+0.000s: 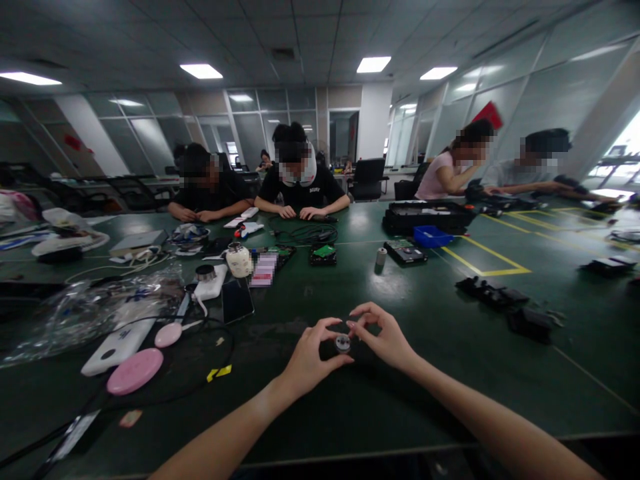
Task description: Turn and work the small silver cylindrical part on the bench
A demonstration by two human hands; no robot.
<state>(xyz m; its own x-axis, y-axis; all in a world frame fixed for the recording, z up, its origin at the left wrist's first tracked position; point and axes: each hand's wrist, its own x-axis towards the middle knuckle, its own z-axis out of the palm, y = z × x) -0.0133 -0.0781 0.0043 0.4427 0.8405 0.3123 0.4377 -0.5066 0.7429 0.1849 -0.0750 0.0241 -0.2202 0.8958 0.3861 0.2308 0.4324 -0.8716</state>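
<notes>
My left hand (pixel 311 353) curls its thumb and fingers around a small round metal part (pixel 343 344), whose grey face with dark holes points up. Close by on the right, my right hand (pixel 384 339) has its thumb and index finger pinched together just above the part's rim. Whatever lies between those fingertips is too small to make out. Farther up the green table (pixel 310 310), a small silver metal cylinder (pixel 381 257) stands upright.
To the left lie a black phone (pixel 237 300), a pink oval case (pixel 135 371), cables and clear plastic wrap (pixel 115 300). A hard drive (pixel 405 251), a blue tray (pixel 433 236) and black parts (pixel 490 291) sit right. Several people work across the table.
</notes>
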